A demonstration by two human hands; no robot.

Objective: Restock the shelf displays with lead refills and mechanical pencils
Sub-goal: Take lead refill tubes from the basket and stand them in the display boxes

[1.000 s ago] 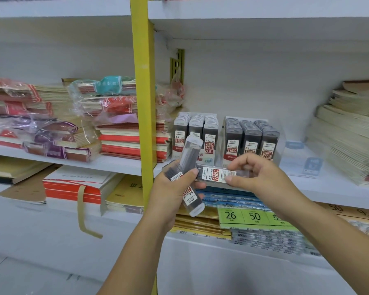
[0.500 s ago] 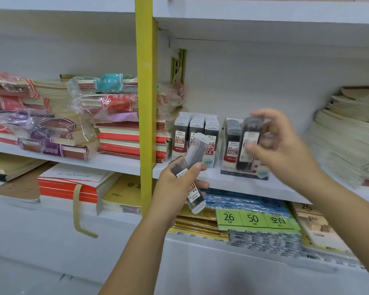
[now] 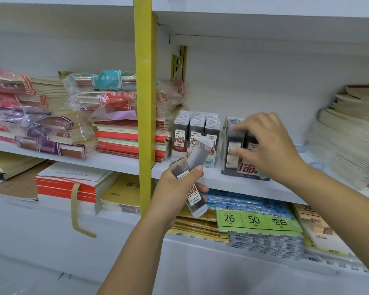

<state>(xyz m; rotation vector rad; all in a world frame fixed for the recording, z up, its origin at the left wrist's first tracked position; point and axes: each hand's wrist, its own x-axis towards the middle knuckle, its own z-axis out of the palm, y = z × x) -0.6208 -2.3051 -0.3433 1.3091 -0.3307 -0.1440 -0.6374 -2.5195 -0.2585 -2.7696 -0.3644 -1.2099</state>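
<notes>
1. Our right hand (image 3: 264, 145) pinches one refill case (image 3: 232, 154), thumb on its label side and fingers curled over its top. The case is at the front left of the right-hand display box (image 3: 246, 170).
2. That box stands on the white shelf (image 3: 119, 162), at three o'clock from the left-hand display box (image 3: 192, 133), which is marked 0.5.
3. We should hold the case upright with the label outward and lower it straight down in line with the row behind. Blur hides whether it has reached the bottom, so we should feel for the stop before letting go.
4. We should ease the thumb off first, then lift the fingers straight up so the neighbouring cases are not dragged out.
5. Our left hand (image 3: 175, 188), at seven o'clock from that box, grips the spare cases (image 3: 197, 153) with the thumb clamped across them. One points up toward one o'clock and another hangs toward five o'clock.
6. The hanging one reads 0.5, so we judge it belongs in the left-hand box. We should check each size before placing it.
7. The fanned bundle looks easy to drop, so a firm squeeze seems wise.
</notes>
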